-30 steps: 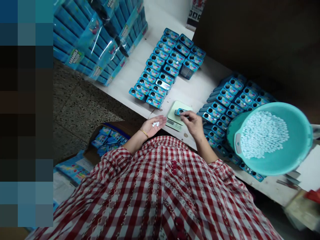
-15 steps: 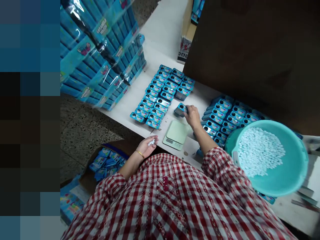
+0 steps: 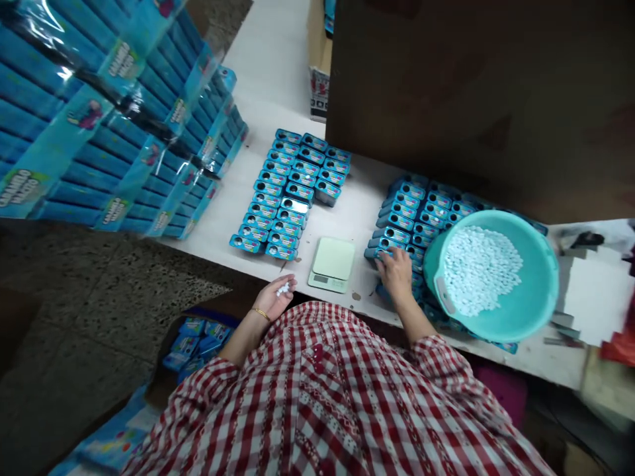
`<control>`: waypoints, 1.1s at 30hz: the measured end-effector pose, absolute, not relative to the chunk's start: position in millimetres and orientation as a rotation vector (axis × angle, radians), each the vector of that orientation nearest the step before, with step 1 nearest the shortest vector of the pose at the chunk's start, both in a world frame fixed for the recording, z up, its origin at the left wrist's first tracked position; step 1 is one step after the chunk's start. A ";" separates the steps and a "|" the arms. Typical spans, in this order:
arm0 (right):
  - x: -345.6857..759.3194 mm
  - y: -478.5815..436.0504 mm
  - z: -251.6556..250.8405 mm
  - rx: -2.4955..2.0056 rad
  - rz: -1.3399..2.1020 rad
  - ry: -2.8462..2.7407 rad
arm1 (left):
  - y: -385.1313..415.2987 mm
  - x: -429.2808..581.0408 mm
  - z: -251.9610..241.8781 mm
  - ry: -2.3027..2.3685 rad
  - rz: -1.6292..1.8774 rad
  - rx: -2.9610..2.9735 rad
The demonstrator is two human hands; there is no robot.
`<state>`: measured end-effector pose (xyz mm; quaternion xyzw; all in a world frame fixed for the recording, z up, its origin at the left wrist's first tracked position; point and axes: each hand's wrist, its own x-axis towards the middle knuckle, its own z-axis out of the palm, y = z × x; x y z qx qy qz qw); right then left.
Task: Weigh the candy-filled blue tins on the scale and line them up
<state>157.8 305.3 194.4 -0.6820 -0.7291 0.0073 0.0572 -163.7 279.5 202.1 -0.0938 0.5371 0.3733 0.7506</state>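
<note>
My left hand (image 3: 276, 297) is cupped, palm up, near the table's front edge, with several small white candies (image 3: 284, 289) in it. At the near end of the right-hand group of small blue boxes (image 3: 398, 211), my right hand (image 3: 396, 272) has its fingers closed on one box (image 3: 381, 254); the fingers partly hide it. Between my hands lies a pale green digital scale (image 3: 332, 261), with nothing on its plate. Left of the scale stand more blue boxes (image 3: 265, 198) in rows, with dark round openings on top; some show white inside.
A turquoise basin (image 3: 538, 277) of white candies stands at the right, over some boxes. Wrapped stacks of blue packs (image 3: 99, 132) rise at the left. A large brown panel (image 3: 471, 99) borders the table's back. Below left, an open carton holds blue packs (image 3: 186, 347).
The lone blue box my right hand held has joined the left group's third column. That hand has moved right to the other group. My left hand still cups candies; the view has shifted.
</note>
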 end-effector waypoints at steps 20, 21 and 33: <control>61.3 306.9 212.1 -1.546 0.266 -2.774 | 264.5 -134.2 211.9 1.156 0.800 -0.182; 63.1 306.8 210.6 -1.558 0.282 -2.728 | 264.5 -135.7 213.1 1.157 0.808 -0.185; 135.8 269.6 193.6 -1.793 0.491 -1.913 | 265.0 -147.9 201.5 1.188 0.861 -0.290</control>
